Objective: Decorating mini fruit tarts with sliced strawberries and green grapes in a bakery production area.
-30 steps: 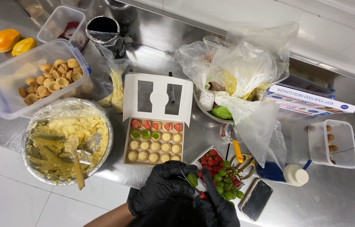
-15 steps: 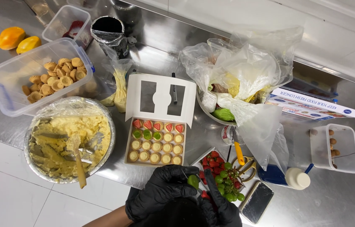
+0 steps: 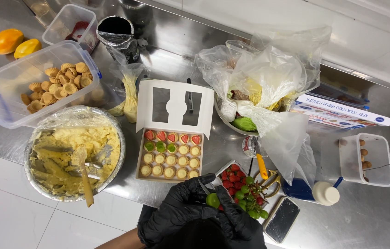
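Note:
Both my hands wear black gloves and meet at the counter's near edge. My left hand (image 3: 174,214) pinches a green grape (image 3: 212,200). My right hand (image 3: 240,222) closes beside the grape, and a thin knife blade (image 3: 202,186) sticks up from between the fingers. Just past them lies an open white box (image 3: 175,107) of small tartlets (image 3: 171,159). Its far row is topped with strawberry, three tartlets in the second row carry green grape, and the others show plain cream. To the right of my hands a small tray (image 3: 222,167) holds strawberries and green grapes (image 3: 243,189).
A foil bowl of yellow cream with a spatula (image 3: 75,154) sits left. Behind it are a tub of empty tart shells (image 3: 42,87) and a piping bag (image 3: 130,94). Yellow-handled scissors (image 3: 265,169), a phone (image 3: 281,219), a white bottle (image 3: 326,193), a bowl under plastic bags (image 3: 261,78) and a nut tub (image 3: 365,159) sit right.
My hands stay together over the grape at the near edge, shifting only slightly. The view has drifted a little; nothing on the counter has moved.

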